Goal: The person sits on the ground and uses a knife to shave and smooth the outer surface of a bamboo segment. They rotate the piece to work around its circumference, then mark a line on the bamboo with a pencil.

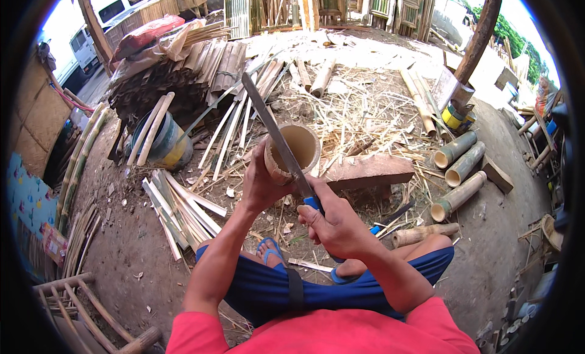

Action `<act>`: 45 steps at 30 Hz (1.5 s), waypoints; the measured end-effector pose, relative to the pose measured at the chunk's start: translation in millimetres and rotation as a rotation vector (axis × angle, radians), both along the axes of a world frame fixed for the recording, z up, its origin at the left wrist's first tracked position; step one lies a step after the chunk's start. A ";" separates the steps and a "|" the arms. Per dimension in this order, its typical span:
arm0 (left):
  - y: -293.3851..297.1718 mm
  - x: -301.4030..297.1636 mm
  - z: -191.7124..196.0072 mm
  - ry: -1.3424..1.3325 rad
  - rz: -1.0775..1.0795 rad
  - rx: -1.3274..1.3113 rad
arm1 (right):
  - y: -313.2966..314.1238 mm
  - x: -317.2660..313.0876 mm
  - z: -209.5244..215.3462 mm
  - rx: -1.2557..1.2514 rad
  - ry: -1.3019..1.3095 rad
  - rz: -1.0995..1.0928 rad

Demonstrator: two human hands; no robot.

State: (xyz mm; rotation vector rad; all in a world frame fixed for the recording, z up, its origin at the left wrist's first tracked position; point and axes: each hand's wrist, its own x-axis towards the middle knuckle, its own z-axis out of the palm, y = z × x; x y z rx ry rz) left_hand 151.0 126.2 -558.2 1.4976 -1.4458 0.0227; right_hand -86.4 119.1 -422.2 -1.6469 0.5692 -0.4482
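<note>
Blade (268, 125) rests across bamboo section (298, 151) rim; chopping block (372, 170) just beside.

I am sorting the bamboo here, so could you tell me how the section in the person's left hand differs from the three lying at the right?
The bamboo section in the left hand is short, wide and tan, held up with its open mouth toward the camera and a long knife blade across its rim. The three bamboo lengths are longer, slimmer and greenish, lying side by side on the ground, untouched. All are hollow, cut culm pieces.
</note>
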 end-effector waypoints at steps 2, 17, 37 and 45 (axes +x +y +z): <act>0.5 4.0 0.1 -0.008 -0.048 -0.015 | -1.3 -6.4 5.2 0.328 -0.059 -0.019; 7.7 15.2 0.3 0.041 -0.093 0.058 | -17.0 10.6 -27.8 -0.324 0.001 -0.066; -2.4 9.5 37.8 0.039 0.186 0.023 | -34.8 48.5 -17.6 -0.350 0.037 -0.127; 6.2 22.1 75.2 0.021 0.192 -0.013 | -31.9 39.7 50.1 -0.326 0.002 -0.076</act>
